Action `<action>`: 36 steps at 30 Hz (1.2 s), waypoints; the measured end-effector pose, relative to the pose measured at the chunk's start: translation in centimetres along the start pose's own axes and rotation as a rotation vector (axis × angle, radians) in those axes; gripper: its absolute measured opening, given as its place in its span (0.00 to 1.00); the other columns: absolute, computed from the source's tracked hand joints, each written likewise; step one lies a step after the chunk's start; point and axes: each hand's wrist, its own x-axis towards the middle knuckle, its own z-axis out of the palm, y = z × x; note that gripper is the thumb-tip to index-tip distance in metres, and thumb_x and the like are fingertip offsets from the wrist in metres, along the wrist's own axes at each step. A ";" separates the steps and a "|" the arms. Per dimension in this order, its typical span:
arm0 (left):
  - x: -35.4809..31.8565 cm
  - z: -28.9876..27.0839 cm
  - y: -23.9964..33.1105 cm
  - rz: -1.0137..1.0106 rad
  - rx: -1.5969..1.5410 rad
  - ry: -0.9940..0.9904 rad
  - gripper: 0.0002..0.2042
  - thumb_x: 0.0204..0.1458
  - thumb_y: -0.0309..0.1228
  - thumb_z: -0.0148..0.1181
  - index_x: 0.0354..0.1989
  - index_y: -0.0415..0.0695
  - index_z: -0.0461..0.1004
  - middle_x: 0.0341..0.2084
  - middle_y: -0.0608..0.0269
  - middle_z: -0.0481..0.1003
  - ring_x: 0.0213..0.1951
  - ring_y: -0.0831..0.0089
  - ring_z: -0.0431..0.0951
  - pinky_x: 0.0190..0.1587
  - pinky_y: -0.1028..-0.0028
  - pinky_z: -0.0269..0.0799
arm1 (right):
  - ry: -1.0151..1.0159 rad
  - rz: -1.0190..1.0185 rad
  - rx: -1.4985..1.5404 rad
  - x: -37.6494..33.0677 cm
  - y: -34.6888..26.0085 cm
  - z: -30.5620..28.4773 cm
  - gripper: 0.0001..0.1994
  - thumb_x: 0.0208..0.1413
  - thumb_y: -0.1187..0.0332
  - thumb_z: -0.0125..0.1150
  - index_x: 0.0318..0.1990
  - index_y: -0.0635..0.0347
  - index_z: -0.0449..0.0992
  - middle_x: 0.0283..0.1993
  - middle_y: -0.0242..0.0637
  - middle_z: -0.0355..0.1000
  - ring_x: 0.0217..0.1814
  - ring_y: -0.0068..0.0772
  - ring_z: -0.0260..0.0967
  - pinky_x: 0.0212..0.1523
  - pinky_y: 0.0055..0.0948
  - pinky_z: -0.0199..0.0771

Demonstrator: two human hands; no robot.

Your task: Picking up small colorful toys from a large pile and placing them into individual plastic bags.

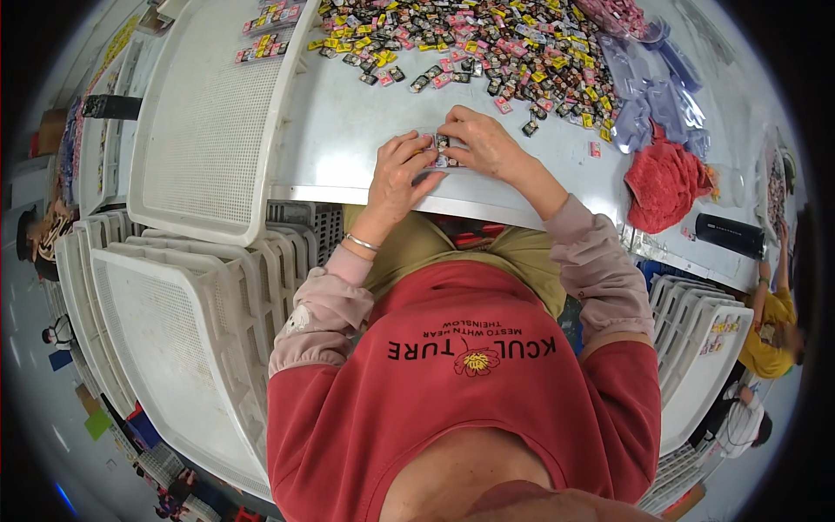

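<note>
Small pieces (442, 142): black and pink, grouped between the two hands close to the near edge of the table; their exact number is partly hidden by the fingers.
Left hand (402, 172): fingers bent and close together, tips at the left side of the group; thumb stretched out along its near side. Firmness of any grip cannot be told.
Right hand (489, 148): forefinger and thumb curved toward each other at a dark piece on the group's right side; whether they pinch it cannot be told.
Left wrist: ringed by a bracelet (361, 243).
Table (348, 130): pale and smooth, with a straight near edge.
Loose pile (522, 56): black, pink and yellow pieces, spread beyond the hands.
Mesh tray (209, 130): white, to the left, with grouped pieces (265, 45) at its far end.
Clear plastic trays (639, 109): right of the pile.
Red cloth (665, 184): crumpled, just beside the clear trays.
Black cylinder (729, 235): lying near the cloth.
Stacked white trays (156, 339): below table level, left of the person.
</note>
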 end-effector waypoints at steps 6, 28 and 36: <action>0.0 0.1 0.1 0.000 0.003 0.003 0.18 0.35 0.30 0.69 0.39 0.42 0.77 0.45 0.60 0.73 0.52 0.58 0.68 0.54 0.63 0.63 | -0.056 0.088 -0.064 0.4 -0.8 -0.7 0.11 0.43 0.72 0.63 0.35 0.62 0.73 0.37 0.40 0.67 0.35 0.42 0.70 0.36 0.37 0.72; 0.0 -0.1 0.2 0.003 0.032 -0.022 0.18 0.35 0.29 0.69 0.39 0.42 0.77 0.46 0.59 0.73 0.53 0.57 0.67 0.55 0.62 0.62 | 0.311 0.567 0.255 -0.1 -2.9 2.6 0.12 0.43 0.71 0.62 0.39 0.58 0.77 0.31 0.45 0.76 0.33 0.46 0.75 0.37 0.38 0.75; 0.1 -0.1 0.4 0.006 0.017 -0.004 0.18 0.35 0.29 0.69 0.38 0.42 0.76 0.45 0.59 0.73 0.52 0.57 0.68 0.54 0.62 0.62 | 0.356 0.481 0.418 0.2 -1.5 1.9 0.07 0.47 0.75 0.61 0.35 0.63 0.77 0.24 0.34 0.72 0.22 0.19 0.67 0.25 0.21 0.69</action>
